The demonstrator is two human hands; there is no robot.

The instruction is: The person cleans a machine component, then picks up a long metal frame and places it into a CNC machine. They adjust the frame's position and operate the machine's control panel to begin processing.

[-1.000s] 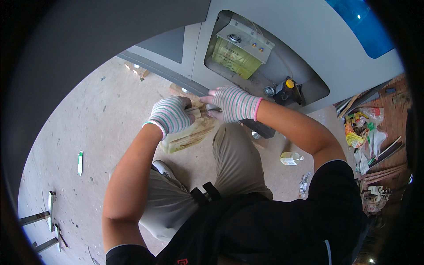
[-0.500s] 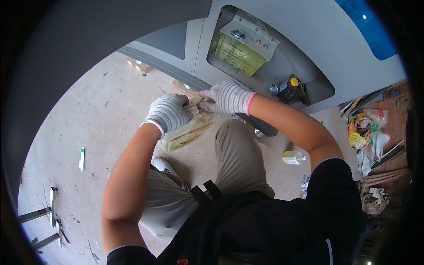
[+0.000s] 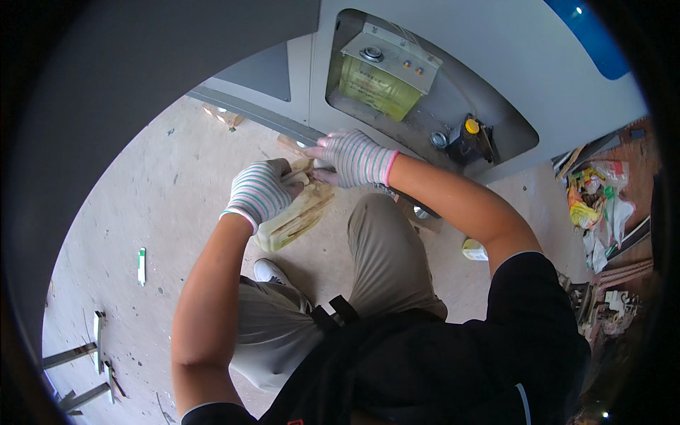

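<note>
A stained, translucent plastic jug (image 3: 292, 224) with pale yellowish contents leans in front of my knees, close to the lower edge of the grey machine. My left hand (image 3: 261, 188), in a striped knit glove, is closed around the handle near the jug's top. Right at the jug's mouth, the thumb and fingers of my right hand (image 3: 355, 157), gloved alike, close on a small whitish piece (image 3: 323, 163) that looks like the cap. Part of the mouth is hidden behind the fingers.
Above my hands, an opening in the machine panel (image 3: 489, 64) holds a yellow-green tank (image 3: 379, 91) and a black container with a yellow cap (image 3: 467, 142). A small bottle (image 3: 473, 248) stands by my right elbow. Plastic bags (image 3: 598, 209) lie far right; metal legs (image 3: 69, 355) jut in lower left.
The view has shifted a little, and both hands with the jug appear slightly further left. A whitish piece now shows between my right thumb and fingers. My left hand keeps its hold.
</note>
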